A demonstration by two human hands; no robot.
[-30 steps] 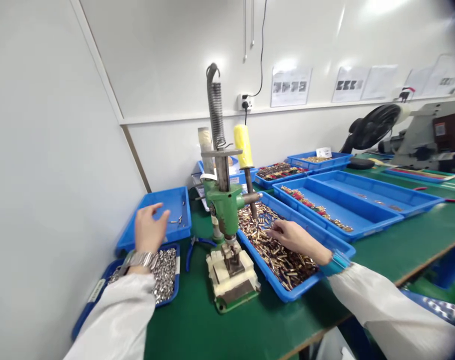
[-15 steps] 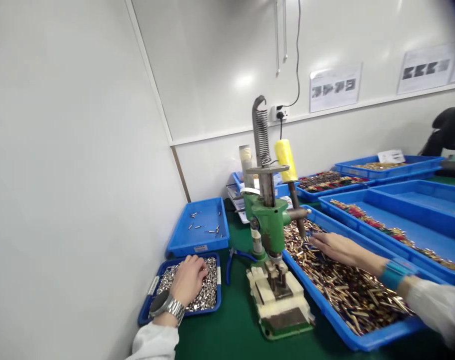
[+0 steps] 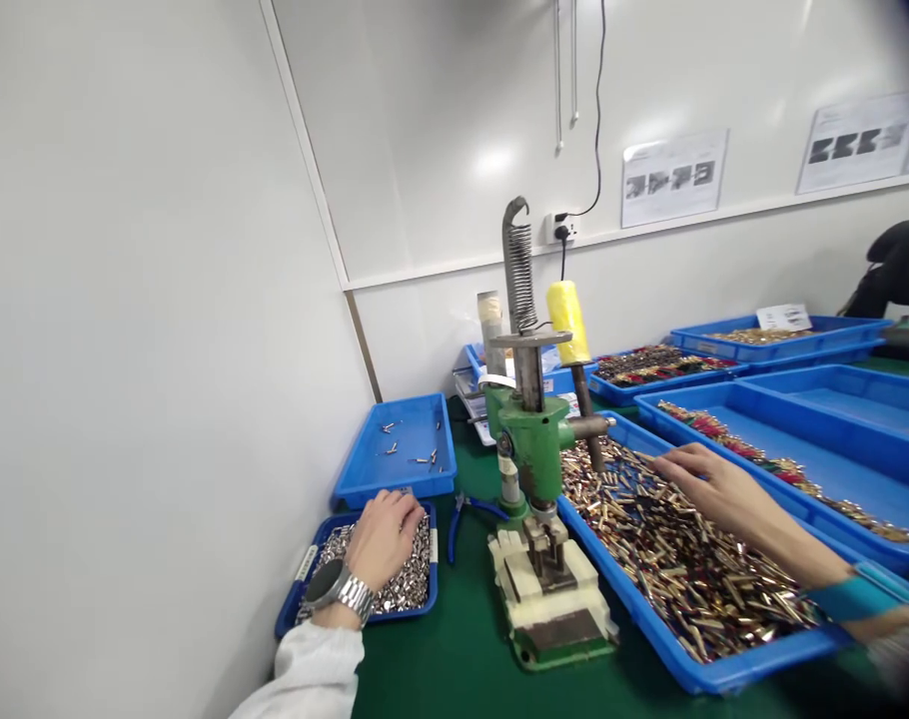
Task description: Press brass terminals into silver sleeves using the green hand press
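Note:
My left hand [image 3: 384,536], with a watch on its wrist, is over the far part of a small blue tray [image 3: 434,589] of tiny silver metal pieces [image 3: 406,591]. Its fingers are bent together and their tips are partly hidden, so what they hold cannot be made out. Over a large blue tray [image 3: 623,589] full of slim brass-coloured pins [image 3: 694,579], my right hand [image 3: 713,491] has thumb and fingers pinched on one pin that points left. Between the hands stands a green hand press [image 3: 540,449] with a yellow-wrapped lever handle [image 3: 568,322].
Blue-handled pliers [image 3: 455,529] lie left of the press. A blue tray [image 3: 365,479] with a few thin pieces sits behind the small tray. More blue trays [image 3: 814,454] stand at the right. A white wall [image 3: 162,300] closes the left side.
My right hand has moved right and slightly up, and a pin now shows at its fingertips. My left hand has shifted a little up toward the far edge of the small tray.

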